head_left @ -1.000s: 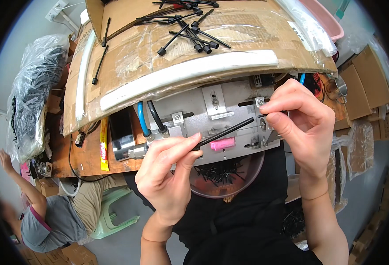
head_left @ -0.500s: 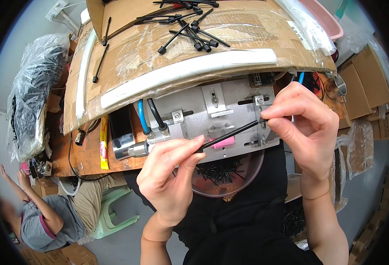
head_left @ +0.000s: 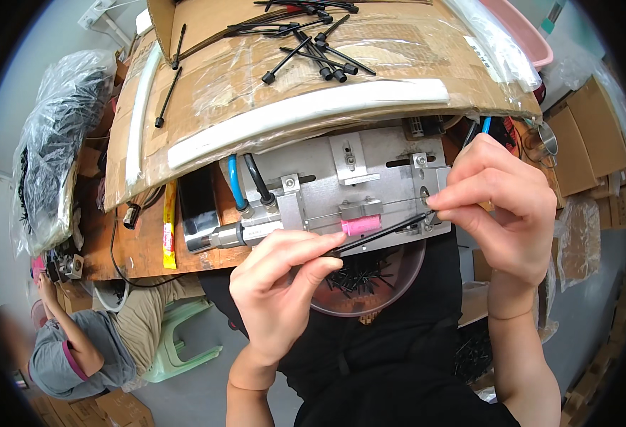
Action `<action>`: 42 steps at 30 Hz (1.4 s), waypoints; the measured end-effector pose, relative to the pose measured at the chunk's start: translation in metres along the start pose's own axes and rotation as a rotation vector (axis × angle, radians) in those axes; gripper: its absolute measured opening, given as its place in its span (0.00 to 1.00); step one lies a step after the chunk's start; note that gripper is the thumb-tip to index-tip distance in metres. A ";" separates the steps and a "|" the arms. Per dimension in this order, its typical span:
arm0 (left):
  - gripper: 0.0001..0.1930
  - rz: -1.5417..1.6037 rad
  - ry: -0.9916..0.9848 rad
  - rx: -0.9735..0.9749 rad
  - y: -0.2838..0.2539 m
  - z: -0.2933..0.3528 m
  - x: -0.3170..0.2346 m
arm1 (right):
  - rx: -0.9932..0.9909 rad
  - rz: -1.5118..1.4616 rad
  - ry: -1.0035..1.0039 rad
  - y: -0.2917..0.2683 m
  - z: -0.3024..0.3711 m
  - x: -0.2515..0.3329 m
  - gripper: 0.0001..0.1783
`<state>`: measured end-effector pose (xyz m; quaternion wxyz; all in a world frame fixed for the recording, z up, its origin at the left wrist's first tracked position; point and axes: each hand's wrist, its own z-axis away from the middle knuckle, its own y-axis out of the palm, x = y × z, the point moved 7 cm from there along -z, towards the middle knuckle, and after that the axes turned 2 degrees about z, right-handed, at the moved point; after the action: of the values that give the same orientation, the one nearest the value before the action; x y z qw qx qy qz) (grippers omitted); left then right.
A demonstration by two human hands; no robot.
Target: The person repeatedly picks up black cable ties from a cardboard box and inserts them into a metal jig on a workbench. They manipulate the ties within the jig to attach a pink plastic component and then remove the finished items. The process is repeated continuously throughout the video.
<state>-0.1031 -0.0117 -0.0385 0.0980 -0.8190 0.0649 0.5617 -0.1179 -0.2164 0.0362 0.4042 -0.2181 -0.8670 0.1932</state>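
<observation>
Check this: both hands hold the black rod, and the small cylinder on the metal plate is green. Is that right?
Not quite: the head view shows the small cylinder on the metal plate is pink. The left hand and right hand do hold the black rod.

Lettering runs along the slim yellow-and-red packet point(head_left: 169, 231) at left on the brown wooden bench point(head_left: 117, 252). Dark printed letters stand near the far right of the broad brown cardboard sheet point(head_left: 405, 60). Tiny marks on the silver metal cylinder point(head_left: 260, 232), left of centre, are too small to read.
</observation>
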 end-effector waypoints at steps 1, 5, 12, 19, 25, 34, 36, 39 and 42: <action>0.12 0.079 -0.089 0.038 0.001 0.002 0.006 | 0.010 -0.007 -0.012 0.000 0.000 0.000 0.09; 0.10 0.368 -0.308 0.090 0.008 0.008 0.016 | 0.020 -0.014 0.019 0.002 0.001 -0.002 0.09; 0.09 0.377 -0.421 0.059 0.013 0.019 0.017 | 0.024 -0.016 -0.049 0.006 0.003 0.009 0.10; 0.16 0.376 -0.281 0.221 0.023 0.036 0.003 | 0.163 -0.249 -0.044 0.004 0.007 0.002 0.10; 0.23 -0.001 0.074 0.204 0.033 0.037 -0.011 | 0.215 -0.146 0.006 0.011 0.014 -0.013 0.13; 0.32 -0.880 0.239 0.169 0.079 0.049 0.035 | -0.104 -0.018 0.094 -0.014 0.033 -0.025 0.06; 0.37 -0.931 0.197 0.174 0.082 0.047 0.041 | -0.135 -0.018 0.085 -0.017 0.037 -0.024 0.06; 0.31 -1.011 0.250 0.224 0.085 0.044 0.041 | -0.181 -0.049 0.119 -0.021 0.043 -0.028 0.05; 0.32 -1.048 0.269 0.230 0.085 0.042 0.039 | -0.212 -0.063 0.148 -0.023 0.046 -0.031 0.05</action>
<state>-0.1454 -0.0845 -0.0973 0.4442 -0.7902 -0.2783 0.3175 -0.1416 -0.2596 0.0012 0.4477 -0.2459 -0.8568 0.0708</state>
